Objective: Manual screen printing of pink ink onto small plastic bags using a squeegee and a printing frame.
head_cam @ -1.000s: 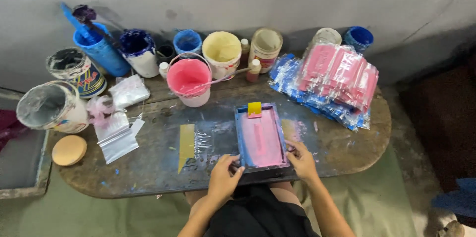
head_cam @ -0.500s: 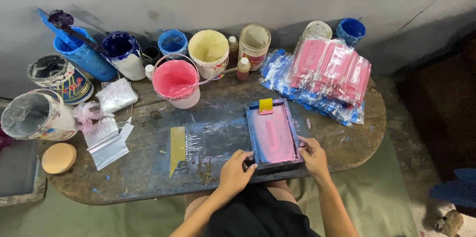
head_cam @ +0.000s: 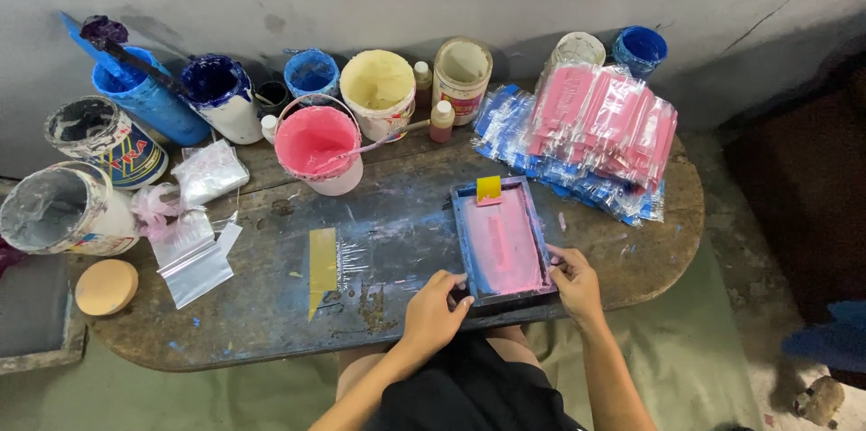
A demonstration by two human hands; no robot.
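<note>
Both hands, left (head_cam: 433, 309) and right (head_cam: 574, 282), grip the near corners of the pink-inked frame (head_cam: 502, 242), pressing it flat on the desk (head_cam: 271, 323) to steady it, with the pink bucket (head_cam: 317, 148) within reach behind.

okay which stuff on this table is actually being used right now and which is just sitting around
In use: left hand and right hand gripping the near end of the blue screen-printing frame, its mesh pink; pink paint bucket, likely its ink.

Lying about: blue paint tubs, yellow bucket, stack of pink packets, clear plastic bags, round wooden lid.
</note>
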